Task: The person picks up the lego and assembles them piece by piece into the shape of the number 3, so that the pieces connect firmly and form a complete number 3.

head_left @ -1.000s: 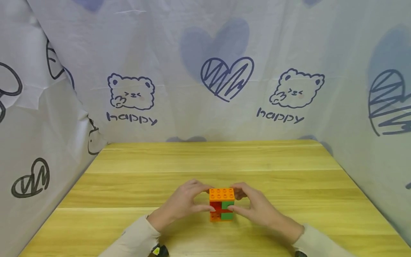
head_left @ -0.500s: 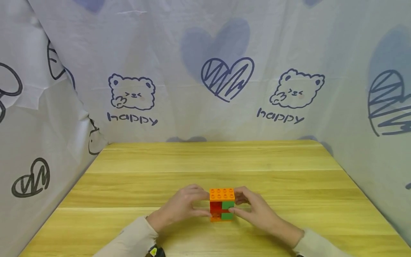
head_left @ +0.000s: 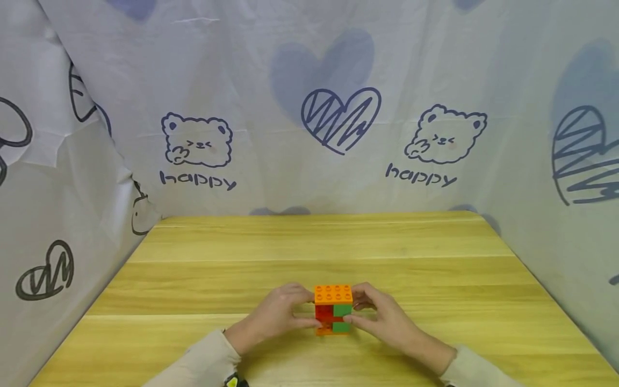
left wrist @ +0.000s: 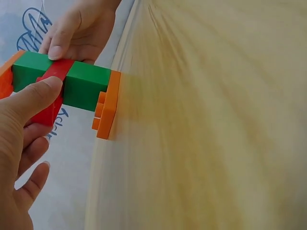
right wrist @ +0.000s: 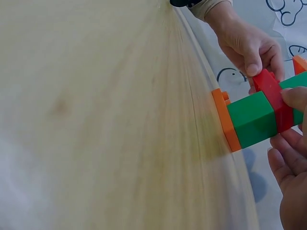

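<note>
A small stack of toy building bricks stands on the table in front of me. It has an orange studded plate (head_left: 332,294) on top, green bricks (left wrist: 87,86) above and below a red plate (right wrist: 273,98), and another orange plate (left wrist: 109,105) at the base against the tabletop. The green bricks sit on the right side, so the left side is gapped. My left hand (head_left: 278,310) pinches the left end of the red plate, thumb on the near side. From the right, my right hand (head_left: 387,320) grips the stack at the red plate's level, with its far fingers partly hidden.
The wood-grain table (head_left: 193,279) stretches away behind and to both sides of the stack. A white cloth (head_left: 271,161) with drawn bears and hearts hangs behind it and along both sides.
My left hand has shifted down and slightly left, its fingers dropping from the top plate's level to the red plate. The right hand has lowered a little. The stack stays in place.
</note>
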`<state>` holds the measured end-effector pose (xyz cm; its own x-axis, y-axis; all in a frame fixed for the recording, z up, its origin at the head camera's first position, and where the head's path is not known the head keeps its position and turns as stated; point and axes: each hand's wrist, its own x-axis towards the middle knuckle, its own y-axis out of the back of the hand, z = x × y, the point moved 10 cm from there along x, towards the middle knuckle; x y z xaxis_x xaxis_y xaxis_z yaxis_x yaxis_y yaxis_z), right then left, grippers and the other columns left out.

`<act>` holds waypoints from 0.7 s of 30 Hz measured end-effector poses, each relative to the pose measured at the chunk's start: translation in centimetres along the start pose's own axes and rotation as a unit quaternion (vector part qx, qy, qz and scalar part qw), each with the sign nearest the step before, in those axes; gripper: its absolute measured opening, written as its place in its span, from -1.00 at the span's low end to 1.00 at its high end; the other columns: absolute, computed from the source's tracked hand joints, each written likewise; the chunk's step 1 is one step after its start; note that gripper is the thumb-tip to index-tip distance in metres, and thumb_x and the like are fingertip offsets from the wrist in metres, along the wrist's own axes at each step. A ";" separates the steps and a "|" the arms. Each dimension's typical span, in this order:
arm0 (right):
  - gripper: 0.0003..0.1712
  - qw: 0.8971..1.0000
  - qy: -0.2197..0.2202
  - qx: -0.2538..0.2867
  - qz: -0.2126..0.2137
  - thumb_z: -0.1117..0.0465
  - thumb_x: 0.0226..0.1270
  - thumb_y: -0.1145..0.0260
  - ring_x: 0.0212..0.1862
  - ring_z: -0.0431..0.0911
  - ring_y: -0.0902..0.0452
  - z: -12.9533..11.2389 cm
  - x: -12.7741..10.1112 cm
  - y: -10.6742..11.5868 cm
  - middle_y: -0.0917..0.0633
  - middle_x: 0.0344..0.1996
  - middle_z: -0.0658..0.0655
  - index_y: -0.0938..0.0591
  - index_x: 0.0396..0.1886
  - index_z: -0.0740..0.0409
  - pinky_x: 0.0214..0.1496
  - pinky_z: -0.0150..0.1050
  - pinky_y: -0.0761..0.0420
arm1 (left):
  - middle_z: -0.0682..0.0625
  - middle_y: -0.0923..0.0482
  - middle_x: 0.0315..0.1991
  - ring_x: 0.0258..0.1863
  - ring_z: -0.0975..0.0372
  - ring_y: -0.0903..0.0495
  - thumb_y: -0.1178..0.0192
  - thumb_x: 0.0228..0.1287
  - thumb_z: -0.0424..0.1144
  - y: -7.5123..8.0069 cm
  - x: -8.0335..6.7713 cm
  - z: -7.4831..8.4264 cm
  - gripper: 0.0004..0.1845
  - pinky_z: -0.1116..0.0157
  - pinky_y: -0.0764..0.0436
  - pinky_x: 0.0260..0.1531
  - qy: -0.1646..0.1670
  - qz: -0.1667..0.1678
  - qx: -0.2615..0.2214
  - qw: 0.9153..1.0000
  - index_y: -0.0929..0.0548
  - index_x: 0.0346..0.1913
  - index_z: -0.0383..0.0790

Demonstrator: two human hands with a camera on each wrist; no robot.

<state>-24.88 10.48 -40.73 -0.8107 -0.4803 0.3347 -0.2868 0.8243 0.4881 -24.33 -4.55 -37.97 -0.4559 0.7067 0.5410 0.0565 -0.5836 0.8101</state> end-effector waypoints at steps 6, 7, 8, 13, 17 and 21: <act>-0.53 1.000 -0.009 -0.002 -0.002 0.03 0.28 -0.40 -0.04 -0.14 -0.59 0.3 0.0 -0.1 -0.65 -0.05 -0.07 -0.49 0.11 0.03 0.06 -0.14 -0.58 | 0.09 -0.71 -0.19 -0.22 0.30 -0.62 -0.45 0.11 -0.02 -0.8 -0.1 -1.0 -0.61 0.39 -0.59 -0.16 0.073 -0.038 -0.040 0.996 -0.74 -0.04 -0.15; -0.54 1.000 -0.010 -0.001 -0.002 0.04 0.29 -0.39 -0.04 -0.14 -0.59 0.3 0.0 -0.1 -0.65 -0.05 -0.07 -0.49 0.11 0.03 0.06 -0.14 -0.58 | 0.10 -0.70 -0.19 -0.22 0.30 -0.62 -0.44 0.12 -0.02 -0.9 -0.1 -1.2 -0.61 0.38 -0.59 -0.16 0.084 -0.043 -0.048 0.994 -0.74 -0.04 -0.14; -0.55 1.000 -0.012 0.001 -0.001 0.04 0.30 -0.38 -0.04 -0.14 -0.59 0.5 0.0 -0.1 -0.65 -0.05 -0.06 -0.49 0.12 0.04 0.06 -0.14 -0.58 | 0.10 -0.70 -0.19 -0.22 0.29 -0.62 -0.43 0.14 -0.02 -1.1 -0.1 -1.4 -0.62 0.37 -0.59 -0.17 0.095 -0.048 -0.056 0.993 -0.73 -0.03 -0.13; -0.54 1.000 -0.026 0.014 0.007 0.05 0.32 -0.36 -0.05 -0.13 -0.59 1.0 0.3 0.0 -0.66 -0.08 -0.03 -0.49 0.13 0.08 0.06 -0.18 -0.58 | 0.12 -0.70 -0.19 -0.24 0.30 -0.61 -0.39 0.20 -0.03 -1.4 0.1 -2.1 -0.66 0.37 -0.59 -0.20 0.114 -0.057 -0.076 0.989 -0.73 -0.03 -0.10; -0.53 0.999 -0.033 0.023 0.014 0.07 0.32 -0.36 -0.06 -0.11 -0.60 1.3 0.5 0.0 -0.66 -0.07 0.01 -0.49 0.15 0.10 0.05 -0.21 -0.59 | 0.09 -0.70 -0.19 -0.24 0.33 -0.60 -0.39 0.20 -0.06 -1.3 0.3 -2.3 -0.66 0.40 -0.59 -0.20 0.116 -0.056 -0.076 0.989 -0.72 -0.02 -0.15; -0.52 0.998 -0.047 0.034 0.018 0.07 0.34 -0.35 -0.04 -0.10 -0.59 1.6 0.8 0.1 -0.66 -0.06 0.02 -0.48 0.19 0.09 0.05 -0.25 -0.58 | 0.08 -0.69 -0.18 -0.24 0.32 -0.59 -0.40 0.18 -0.05 -1.3 0.4 -2.5 -0.62 0.39 -0.59 -0.20 0.125 -0.059 -0.082 0.987 -0.70 -0.01 -0.17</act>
<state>-26.33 10.65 -41.73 -0.8645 -0.4226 0.2721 -0.2881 0.8602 0.4207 -26.84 -4.56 -39.40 -0.6574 0.6642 0.3559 -0.1451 -0.5750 0.8052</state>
